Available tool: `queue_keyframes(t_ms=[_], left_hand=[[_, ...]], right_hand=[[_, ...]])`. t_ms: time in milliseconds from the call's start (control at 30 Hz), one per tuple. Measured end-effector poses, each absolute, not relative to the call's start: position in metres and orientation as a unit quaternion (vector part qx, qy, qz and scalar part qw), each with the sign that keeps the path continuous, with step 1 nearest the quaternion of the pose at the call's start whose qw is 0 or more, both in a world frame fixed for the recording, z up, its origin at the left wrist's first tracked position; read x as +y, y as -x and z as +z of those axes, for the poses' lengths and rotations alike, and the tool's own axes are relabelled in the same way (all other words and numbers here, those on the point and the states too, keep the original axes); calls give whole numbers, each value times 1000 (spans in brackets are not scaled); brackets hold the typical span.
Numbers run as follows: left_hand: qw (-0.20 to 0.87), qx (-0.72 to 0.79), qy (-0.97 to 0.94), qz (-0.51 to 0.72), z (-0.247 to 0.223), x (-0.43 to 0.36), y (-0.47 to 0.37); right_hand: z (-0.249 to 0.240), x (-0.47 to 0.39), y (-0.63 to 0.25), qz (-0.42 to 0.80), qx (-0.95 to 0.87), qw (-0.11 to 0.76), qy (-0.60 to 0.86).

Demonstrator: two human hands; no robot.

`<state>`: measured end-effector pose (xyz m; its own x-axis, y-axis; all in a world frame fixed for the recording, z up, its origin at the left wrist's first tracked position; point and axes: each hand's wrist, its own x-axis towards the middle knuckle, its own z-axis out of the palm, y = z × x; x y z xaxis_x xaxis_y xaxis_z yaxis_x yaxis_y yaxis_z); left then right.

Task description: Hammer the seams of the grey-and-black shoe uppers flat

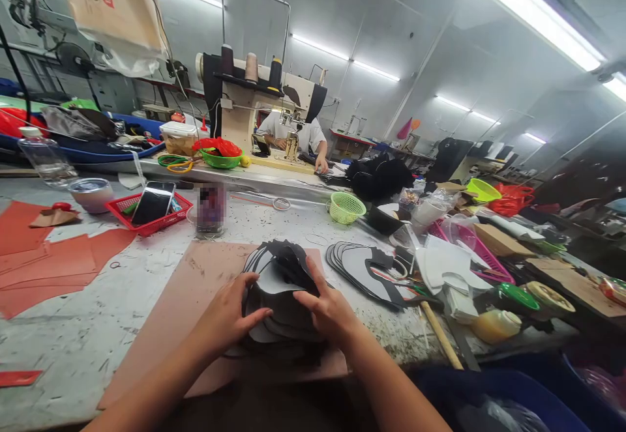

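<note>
A stack of black and light grey shoe upper pieces [283, 279] lies in front of me on a pinkish board [169, 308]. My left hand [233, 313] grips the stack's left side, thumb near its front edge and fingers curled at the rim. On the opposite side, my right hand [332, 305] holds the black folded part between thumb and fingers. The pieces' undersides and some of my fingertips are hidden. Just right of the board, a second fanned pile of similar curved pieces [355, 266] rests on the worn white table [147, 266].
Orange-red sheets [63, 259] and a red basket [184, 212] with a phone [154, 202] lie left. A sewing machine [239, 116] stands ahead, with a co-worker's hand [321, 163] behind it. Right are a green basket [347, 209], a wooden handle [440, 334] and a jar [496, 325].
</note>
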<state>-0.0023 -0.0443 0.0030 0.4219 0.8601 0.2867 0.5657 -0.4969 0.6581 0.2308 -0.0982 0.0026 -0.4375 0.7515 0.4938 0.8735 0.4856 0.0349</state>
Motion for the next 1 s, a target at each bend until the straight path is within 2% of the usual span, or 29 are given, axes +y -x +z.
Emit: queue_keyframes(t_ms=[100,333,533,800,1000], left_hand=[[267,433,-808,297,11,-44,2],[280,410,-815,298,7,-40,6],[278,398,-823,294,-5,-35,10],[231,408,-848,247,29,-33,-10],[351,356,-829,252,54,-28,-14]], right_hand=[[6,-101,-232,-143,-845,204,473],[21,-105,-226,-38,-853,212,475],[16,-100,-230,-73,-847,191,490],[16,-106,-227,-60,-836,230,495],[13,-105,-230,-73,-803,247,537]])
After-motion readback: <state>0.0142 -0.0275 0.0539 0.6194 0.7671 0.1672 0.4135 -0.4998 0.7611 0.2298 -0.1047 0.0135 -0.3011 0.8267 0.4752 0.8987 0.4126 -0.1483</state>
